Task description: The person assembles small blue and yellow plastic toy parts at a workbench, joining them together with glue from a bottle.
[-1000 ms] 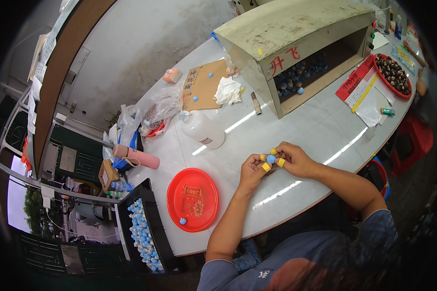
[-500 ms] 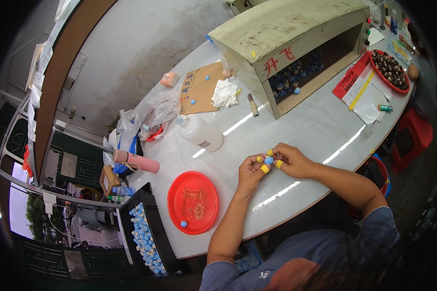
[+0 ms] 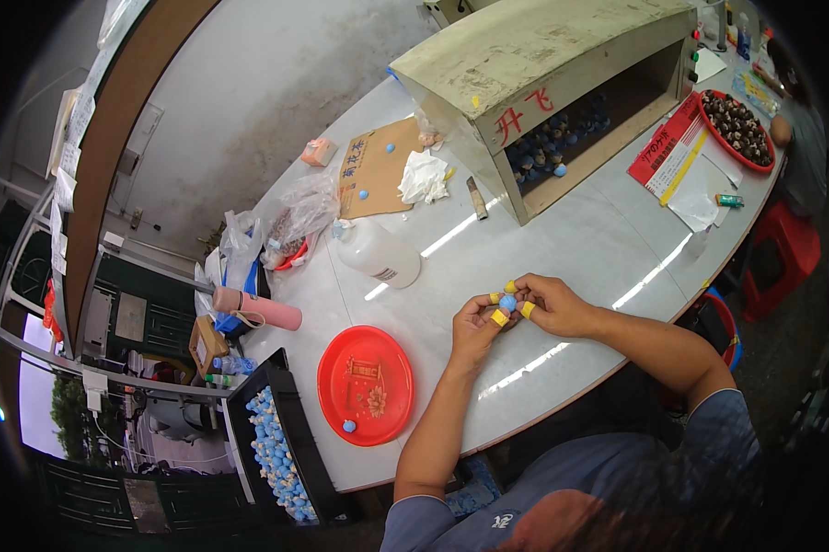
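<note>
Ball [image 3: 508, 302] sits above the desk [image 3: 608, 253], pinched in the fingertips of both hands. Left hand [image 3: 474, 328] is at its 8 o'clock, right hand [image 3: 557, 308] at its 3, both curled nearly closed on it; can't tell which tips press hardest. Yellow tape [image 3: 500, 317] wraps those fingertips, so I'd guess feel is a bit dulled: go light, match pressure from both sides, and turn it with the tips, not the palms. Small round thing like that could pop loose if one side squeezes harder. Bare desk below makes a drop easy to spot. Red plate [image 3: 391, 350] is at 8 o'clock, another ball [image 3: 349, 426] near its 7 o'clock rim, bottle [image 3: 378, 253] at 10.
</note>
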The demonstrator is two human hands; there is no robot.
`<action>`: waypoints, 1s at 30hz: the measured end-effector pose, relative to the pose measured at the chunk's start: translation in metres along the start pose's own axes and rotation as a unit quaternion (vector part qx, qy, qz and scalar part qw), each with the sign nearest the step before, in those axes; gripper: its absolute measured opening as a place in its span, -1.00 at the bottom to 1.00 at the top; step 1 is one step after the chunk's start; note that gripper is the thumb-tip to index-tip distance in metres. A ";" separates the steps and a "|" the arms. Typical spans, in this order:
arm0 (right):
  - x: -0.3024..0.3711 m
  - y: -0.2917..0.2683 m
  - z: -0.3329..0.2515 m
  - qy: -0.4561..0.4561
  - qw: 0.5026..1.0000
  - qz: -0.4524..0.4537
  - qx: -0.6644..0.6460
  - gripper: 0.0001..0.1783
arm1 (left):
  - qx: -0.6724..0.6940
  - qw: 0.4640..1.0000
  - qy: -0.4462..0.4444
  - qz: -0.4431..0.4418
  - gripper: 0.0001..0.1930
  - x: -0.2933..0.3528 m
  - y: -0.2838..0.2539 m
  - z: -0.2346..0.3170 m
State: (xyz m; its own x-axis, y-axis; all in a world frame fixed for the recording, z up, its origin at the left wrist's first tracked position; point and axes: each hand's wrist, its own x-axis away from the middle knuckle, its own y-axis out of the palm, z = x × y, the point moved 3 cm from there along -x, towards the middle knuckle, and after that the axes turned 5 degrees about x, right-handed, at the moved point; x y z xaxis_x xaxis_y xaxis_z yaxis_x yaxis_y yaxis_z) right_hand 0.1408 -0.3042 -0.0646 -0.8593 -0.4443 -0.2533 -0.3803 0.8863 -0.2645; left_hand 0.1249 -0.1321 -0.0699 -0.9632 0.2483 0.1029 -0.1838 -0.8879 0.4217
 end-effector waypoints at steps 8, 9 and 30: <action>0.000 0.000 0.000 -0.013 1.000 0.004 -0.008 -0.70 | -0.045 0.999 -0.008 -0.001 -0.73 -0.001 -0.001 -0.002; -0.001 0.000 0.000 -0.017 1.000 0.009 -0.002 -0.71 | -0.045 0.999 -0.008 -0.001 -0.73 -0.001 -0.002 -0.003; 0.007 0.002 -0.026 -0.176 0.951 0.076 0.242 -0.48 | -0.099 0.993 -0.026 -0.062 -0.75 0.005 -0.002 -0.011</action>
State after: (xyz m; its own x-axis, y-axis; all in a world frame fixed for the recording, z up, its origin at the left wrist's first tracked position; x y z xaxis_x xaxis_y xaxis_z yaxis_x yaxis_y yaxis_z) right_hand 0.1251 -0.3023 -0.0423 -0.6914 -0.4083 -0.5960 0.0137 0.8174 -0.5759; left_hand 0.1181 -0.1333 -0.0802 -0.9206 0.3748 0.1098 -0.3396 -0.9070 0.2489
